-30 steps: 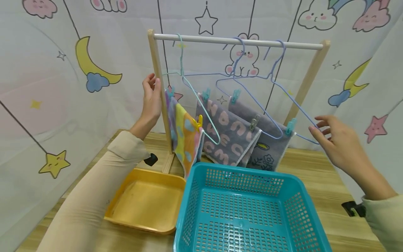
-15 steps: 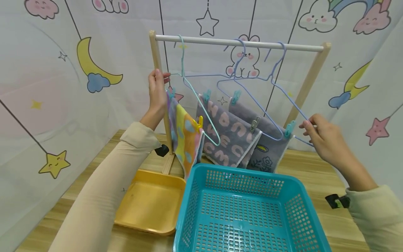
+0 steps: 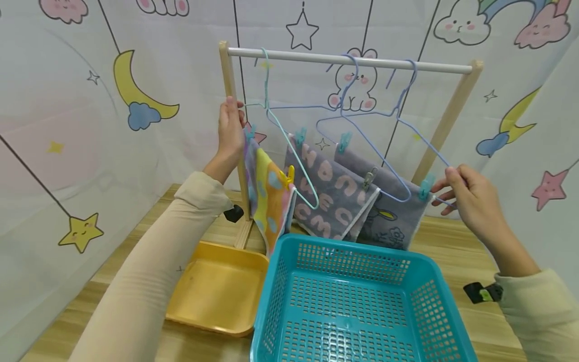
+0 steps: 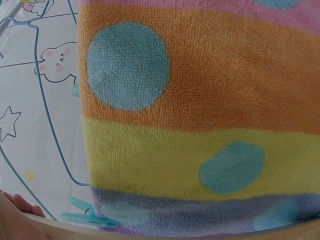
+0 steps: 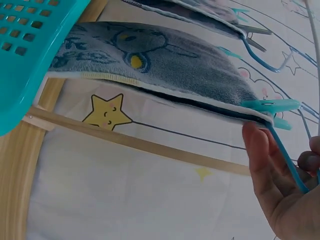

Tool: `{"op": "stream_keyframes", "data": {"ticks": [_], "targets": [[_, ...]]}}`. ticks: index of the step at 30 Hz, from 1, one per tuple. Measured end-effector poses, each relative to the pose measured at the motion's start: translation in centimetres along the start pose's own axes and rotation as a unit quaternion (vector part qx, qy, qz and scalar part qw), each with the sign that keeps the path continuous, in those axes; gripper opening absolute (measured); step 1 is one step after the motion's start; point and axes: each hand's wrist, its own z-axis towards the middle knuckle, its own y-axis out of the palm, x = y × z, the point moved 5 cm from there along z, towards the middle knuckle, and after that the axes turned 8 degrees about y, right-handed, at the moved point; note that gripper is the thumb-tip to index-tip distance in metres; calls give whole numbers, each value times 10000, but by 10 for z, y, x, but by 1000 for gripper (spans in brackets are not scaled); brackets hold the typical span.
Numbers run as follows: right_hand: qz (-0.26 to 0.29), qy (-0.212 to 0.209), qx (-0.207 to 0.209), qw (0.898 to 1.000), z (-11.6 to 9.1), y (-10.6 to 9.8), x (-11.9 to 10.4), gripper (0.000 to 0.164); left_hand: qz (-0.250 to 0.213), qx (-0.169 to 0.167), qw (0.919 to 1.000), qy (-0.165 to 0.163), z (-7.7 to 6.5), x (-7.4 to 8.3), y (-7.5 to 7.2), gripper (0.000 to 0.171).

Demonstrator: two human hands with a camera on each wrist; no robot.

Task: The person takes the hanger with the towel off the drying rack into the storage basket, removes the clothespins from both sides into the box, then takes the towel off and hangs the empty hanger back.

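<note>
My left hand (image 3: 231, 128) grips the left upright of a small clothes rack (image 3: 246, 196), thumb in front and fingertips behind. Beside it, a mint hanger (image 3: 266, 83) bears a striped, dotted towel (image 4: 200, 95) with a yellow clothespin (image 3: 290, 176). My right hand (image 3: 479, 201) pinches the outer end of the rightmost blue hanger (image 5: 287, 156), its fingers spread about the lower wire. From this hanger hangs a grey rabbit towel (image 5: 175, 65), with a teal clothespin (image 3: 426, 187) right by my fingertips. A grey letter-print towel (image 3: 323, 186) hangs between, with a grey clothespin (image 3: 370, 177).
A teal perforated basket (image 3: 355, 241) stands in front of the rack, overlapping the towels' lower edges. To its left lies a shallow yellow tray (image 3: 217, 296). Both rest on a wood-grain table (image 3: 452, 241). A printed curtain (image 3: 181, 40) closes off the back and sides.
My left hand has moved right and slightly up onto the upright. My right hand has moved in along the blue hanger and now pinches its end. The rabbit towel has shifted slightly right.
</note>
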Motion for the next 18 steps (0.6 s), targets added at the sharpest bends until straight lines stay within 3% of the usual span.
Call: {"op": "stream_keyframes", "data": {"ticks": [8, 18], "targets": [[172, -103, 839, 9963, -2, -12, -3, 38, 181, -89, 9998, -29, -1, -4, 2, 46], [494, -146, 1308, 9901, 0, -28, -10, 23, 233, -141, 9996, 109, -1, -2, -1, 37]]}}
